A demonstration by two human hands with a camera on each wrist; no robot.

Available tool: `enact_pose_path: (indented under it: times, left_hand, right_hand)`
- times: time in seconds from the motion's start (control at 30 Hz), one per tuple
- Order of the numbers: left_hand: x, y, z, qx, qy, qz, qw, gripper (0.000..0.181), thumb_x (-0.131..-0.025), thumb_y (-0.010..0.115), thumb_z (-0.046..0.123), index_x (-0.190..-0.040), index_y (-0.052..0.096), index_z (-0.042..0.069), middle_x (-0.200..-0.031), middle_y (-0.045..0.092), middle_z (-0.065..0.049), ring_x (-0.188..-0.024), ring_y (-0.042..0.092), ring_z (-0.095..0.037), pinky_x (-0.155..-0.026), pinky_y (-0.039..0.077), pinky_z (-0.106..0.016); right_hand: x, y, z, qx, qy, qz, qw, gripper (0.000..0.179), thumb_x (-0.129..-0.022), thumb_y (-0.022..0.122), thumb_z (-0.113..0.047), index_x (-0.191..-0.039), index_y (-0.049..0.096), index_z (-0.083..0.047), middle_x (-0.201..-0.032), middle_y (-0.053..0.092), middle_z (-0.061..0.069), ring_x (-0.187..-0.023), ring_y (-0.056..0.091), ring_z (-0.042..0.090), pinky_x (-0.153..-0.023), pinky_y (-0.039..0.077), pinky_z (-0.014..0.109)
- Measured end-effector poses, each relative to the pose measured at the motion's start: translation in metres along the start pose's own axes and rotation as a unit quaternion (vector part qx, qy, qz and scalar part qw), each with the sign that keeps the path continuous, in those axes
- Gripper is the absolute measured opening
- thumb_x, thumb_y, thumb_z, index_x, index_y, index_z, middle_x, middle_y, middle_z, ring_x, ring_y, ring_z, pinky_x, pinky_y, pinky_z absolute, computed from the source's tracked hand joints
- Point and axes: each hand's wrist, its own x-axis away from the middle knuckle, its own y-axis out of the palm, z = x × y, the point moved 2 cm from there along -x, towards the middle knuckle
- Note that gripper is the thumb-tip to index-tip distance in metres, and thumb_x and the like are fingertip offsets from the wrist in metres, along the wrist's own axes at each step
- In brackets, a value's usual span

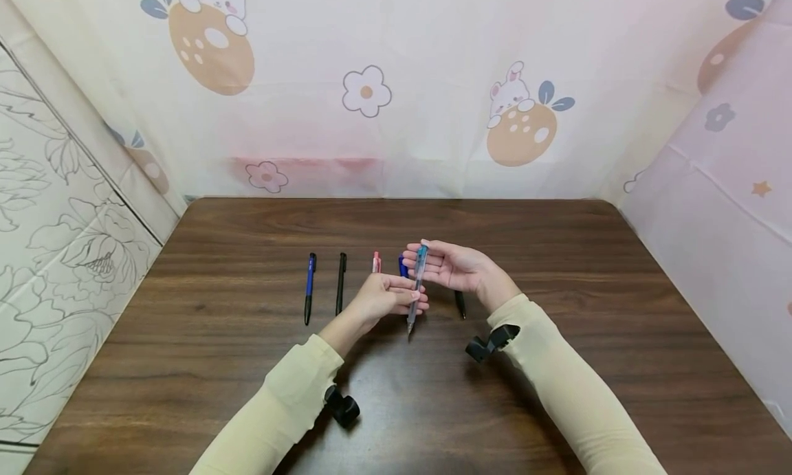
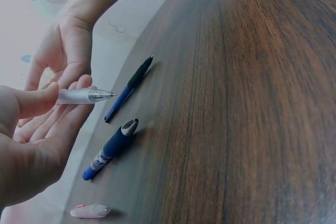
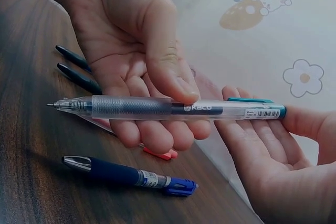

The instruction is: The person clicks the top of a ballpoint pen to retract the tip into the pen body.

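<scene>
In the head view, a clear gel pen with a teal clip [image 1: 417, 282] is held above the table, its tip towards the near edge. My left hand [image 1: 383, 297] pinches its barrel between thumb and fingers. My right hand [image 1: 460, 265] lies palm up at the teal end, fingers nearly straight behind the pen. The right wrist view shows the clear pen [image 3: 157, 108] lengthwise, with the right hand's thumb [image 3: 310, 124] touching its end. Below it on the table lies a blue pen with a silver tip [image 3: 126, 176]. The left wrist view shows the clear pen's tip [image 2: 86, 96].
On the brown table [image 1: 557, 269] lie a blue-and-black pen [image 1: 311, 289], a black pen [image 1: 341, 282] and a pink pen [image 1: 377, 262], left of the hands. A dark pen [image 1: 460, 304] is partly covered by the right hand. A patterned curtain [image 1: 433, 138] stands behind.
</scene>
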Motion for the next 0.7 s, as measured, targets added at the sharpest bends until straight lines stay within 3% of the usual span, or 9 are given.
enact_pose_path:
  times: [0.1, 0.2, 0.33, 0.43, 0.57, 0.7]
  left_hand:
    - [-0.0009, -0.0005, -0.0019, 0.002, -0.002, -0.001, 1.0, 0.032, -0.092, 0.059, 0.0, -0.12, 0.057, -0.015, -0.11, 0.068, -0.028, -0.086, 0.073, -0.018, -0.086, 0.058, -0.041]
    - [-0.0008, 0.0001, -0.0024, 0.001, 0.0, -0.004, 1.0, 0.032, -0.092, 0.059, -0.001, -0.12, 0.057, -0.016, -0.109, 0.068, -0.029, -0.084, 0.073, -0.017, -0.086, 0.059, -0.041]
    - [0.0002, 0.0011, -0.0015, 0.0, 0.001, -0.005, 1.0, 0.032, -0.092, 0.059, -0.002, -0.12, 0.057, -0.017, -0.108, 0.068, -0.03, -0.082, 0.073, -0.016, -0.085, 0.059, -0.04]
    - [0.0004, 0.001, -0.0012, -0.002, 0.003, -0.005, 1.0, 0.032, -0.091, 0.059, -0.001, -0.119, 0.057, -0.017, -0.109, 0.067, -0.031, -0.082, 0.073, -0.016, -0.085, 0.059, -0.04]
    - [0.0, 0.0005, -0.0004, -0.006, 0.005, -0.007, 0.9999, 0.032, -0.092, 0.06, 0.0, -0.119, 0.057, -0.016, -0.11, 0.067, -0.032, -0.084, 0.073, -0.018, -0.085, 0.059, -0.041]
    - [0.0003, -0.0001, 0.0005, -0.006, 0.004, -0.004, 1.0, 0.032, -0.091, 0.061, 0.0, -0.119, 0.058, -0.015, -0.108, 0.069, -0.029, -0.085, 0.074, -0.019, -0.085, 0.059, -0.04]
  right_hand:
    - [-0.001, -0.0001, 0.0009, -0.001, 0.0, 0.002, 1.0, 0.046, -0.104, 0.042, -0.023, -0.144, 0.039, -0.002, -0.112, 0.072, 0.01, -0.104, 0.069, 0.019, -0.091, 0.057, 0.031]
    - [-0.0008, -0.0006, 0.0013, -0.003, -0.003, 0.008, 1.0, 0.034, -0.104, 0.041, -0.024, -0.126, 0.058, -0.004, -0.111, 0.072, 0.01, -0.103, 0.07, 0.018, -0.091, 0.057, 0.031]
    - [-0.0001, -0.0006, 0.0002, -0.005, -0.007, 0.016, 0.9998, 0.031, -0.104, 0.042, -0.024, -0.109, 0.066, -0.006, -0.111, 0.072, 0.009, -0.103, 0.07, 0.017, -0.091, 0.057, 0.031]
    - [-0.0004, -0.0001, -0.0013, -0.006, -0.007, 0.015, 0.9998, 0.03, -0.104, 0.042, -0.023, -0.115, 0.062, -0.004, -0.112, 0.072, 0.01, -0.103, 0.069, 0.018, -0.091, 0.057, 0.031]
    - [-0.001, 0.0006, -0.0026, -0.007, -0.007, 0.013, 0.9999, 0.041, -0.103, 0.043, -0.023, -0.138, 0.044, -0.001, -0.112, 0.071, 0.01, -0.104, 0.069, 0.018, -0.091, 0.057, 0.031]
    - [-0.0018, 0.0014, -0.0034, -0.005, -0.004, 0.015, 0.9999, 0.047, -0.103, 0.044, -0.023, -0.143, 0.037, -0.001, -0.113, 0.071, 0.011, -0.105, 0.069, 0.018, -0.092, 0.057, 0.031]
